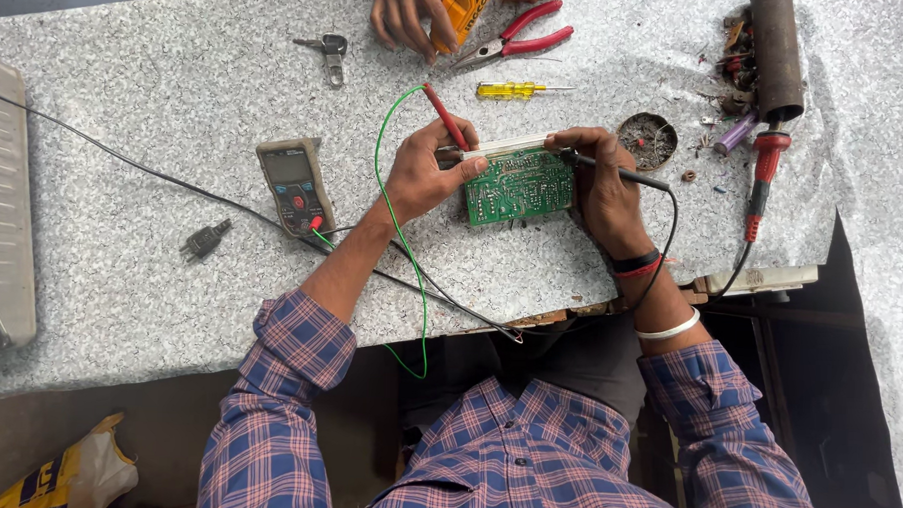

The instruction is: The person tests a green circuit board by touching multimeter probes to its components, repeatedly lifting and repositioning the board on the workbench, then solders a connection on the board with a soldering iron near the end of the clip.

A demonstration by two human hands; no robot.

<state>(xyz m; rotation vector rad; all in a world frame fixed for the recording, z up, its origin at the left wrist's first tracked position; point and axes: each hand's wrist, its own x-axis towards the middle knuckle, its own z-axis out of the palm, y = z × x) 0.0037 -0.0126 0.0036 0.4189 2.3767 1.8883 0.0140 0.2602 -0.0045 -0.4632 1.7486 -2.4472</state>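
Grey speckled stone makes up the worktop [177, 84] I look down on. I count one green board [519, 186] near the front edge, two probes, one meter, two screwdrivers, one pair of pliers. My left hand [424, 173] has its grip closed on the red probe [444, 116], tip down at the board's left edge, thumb touching the board. My right hand [599, 179] is closed on the black probe [619, 172] and rests on the board's right edge. One meter [294, 185] lies left of the board, a green lead [386, 182] running from it. A yellow screwdriver [512, 89] and red pliers [514, 41] lie beyond the board; a red screwdriver [765, 170] sits to the right, below a dark tube [776, 50]. Keys [330, 54] and a black plug [204, 240] lie well apart on the left. Another person's hand [405, 12] holds an orange tool [465, 9] at the far edge. My hands cover both ends of the board.
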